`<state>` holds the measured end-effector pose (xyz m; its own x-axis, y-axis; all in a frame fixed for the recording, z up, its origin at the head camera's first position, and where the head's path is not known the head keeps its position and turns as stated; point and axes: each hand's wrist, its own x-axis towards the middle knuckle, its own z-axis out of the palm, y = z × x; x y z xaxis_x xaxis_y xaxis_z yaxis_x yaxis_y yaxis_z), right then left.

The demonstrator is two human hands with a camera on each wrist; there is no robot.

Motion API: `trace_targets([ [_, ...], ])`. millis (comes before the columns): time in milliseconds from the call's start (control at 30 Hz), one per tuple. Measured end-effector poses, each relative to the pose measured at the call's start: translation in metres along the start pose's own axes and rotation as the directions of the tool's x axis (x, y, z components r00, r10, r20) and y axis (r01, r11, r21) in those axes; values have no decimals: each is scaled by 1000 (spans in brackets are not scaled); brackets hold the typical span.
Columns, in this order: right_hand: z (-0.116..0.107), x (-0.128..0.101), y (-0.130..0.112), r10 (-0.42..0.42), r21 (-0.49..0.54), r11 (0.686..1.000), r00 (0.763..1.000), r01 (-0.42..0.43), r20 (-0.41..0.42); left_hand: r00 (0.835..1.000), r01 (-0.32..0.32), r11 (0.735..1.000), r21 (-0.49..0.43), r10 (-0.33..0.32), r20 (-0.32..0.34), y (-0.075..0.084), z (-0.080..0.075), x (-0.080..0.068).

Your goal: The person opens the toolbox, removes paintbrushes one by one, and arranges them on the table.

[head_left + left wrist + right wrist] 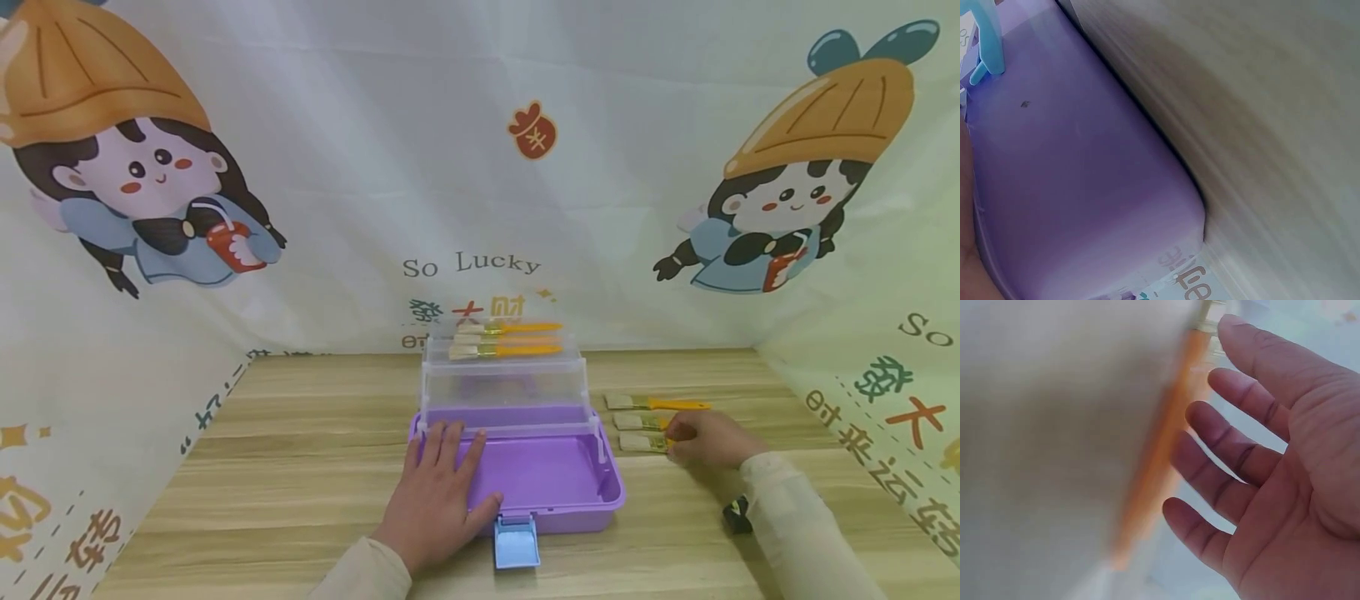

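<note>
A purple storage box (585, 521) stands on the table with its clear tiered trays (502, 383) raised at the back. Paintbrushes (517, 351) with orange handles lie on the top tray. My left hand (435, 504) rests on the box's left front part, fingers spread and straight. The light blue latch (517, 546) hangs down at the front. Right of the box lie three more paintbrushes (678, 404), bristles to the left. My right hand (716, 440) is over the handles of the nearer two. In the right wrist view its fingers are loosely extended beside an orange handle (1160, 437), not closed round it.
The wood-grain table (300, 450) extends to both sides of the box. Behind it and at the sides hangs a printed cloth (600, 208). A small black object (737, 515) shows beside my right sleeve.
</note>
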<state>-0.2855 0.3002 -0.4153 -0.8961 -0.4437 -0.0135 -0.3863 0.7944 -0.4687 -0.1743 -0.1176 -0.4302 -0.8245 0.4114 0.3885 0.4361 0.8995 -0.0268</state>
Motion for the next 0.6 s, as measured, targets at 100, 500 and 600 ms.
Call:
trace_targets([
  [100, -12, 5, -12, -27, -25, 999, 999, 26, -27, 1000, 0, 1000, 6, 0, 10, 0, 0, 0],
  [500, -49, 57, -116, -193, -79, 980, 970, 183, -145, 1000, 1, 1000, -3, -1, 15, -1, -1, -1],
  [600, -51, 72, -140, -237, -89, 970, 962, 226, -140, 1000, 0, 1000, -11, 0, 11, 0, 0, -1],
])
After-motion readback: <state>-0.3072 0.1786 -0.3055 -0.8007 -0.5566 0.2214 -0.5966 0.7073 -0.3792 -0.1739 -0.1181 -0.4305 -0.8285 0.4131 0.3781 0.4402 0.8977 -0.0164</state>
